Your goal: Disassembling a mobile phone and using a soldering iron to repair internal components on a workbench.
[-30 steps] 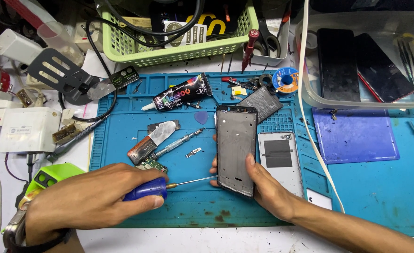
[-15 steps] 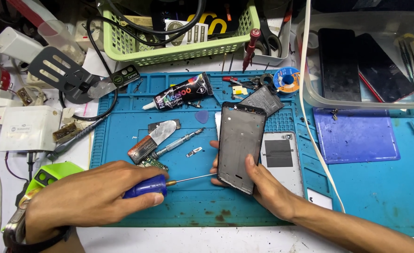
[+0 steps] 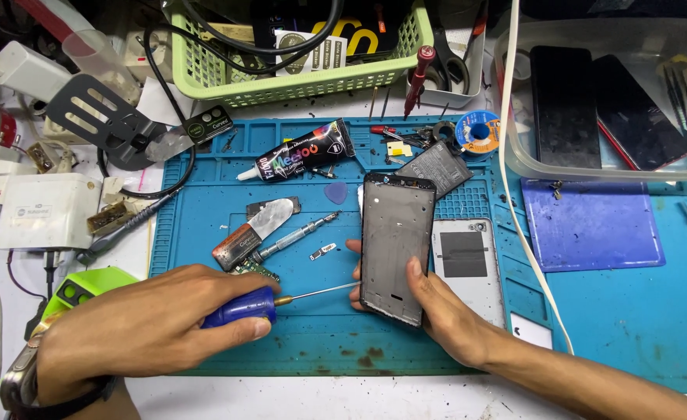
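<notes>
The left hand (image 3: 145,323) is closed around a blue-handled screwdriver (image 3: 269,299), its tip reaching the phone frame (image 3: 396,245). The right hand (image 3: 437,311) grips that frame by its lower end, tilted above the blue mat (image 3: 312,342). A grey back cover (image 3: 468,264) lies just beside the right hand.

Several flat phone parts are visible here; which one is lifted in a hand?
The dark phone frame, gripped by the right hand. The grey back cover lies flat on the blue mat beside it.
</notes>
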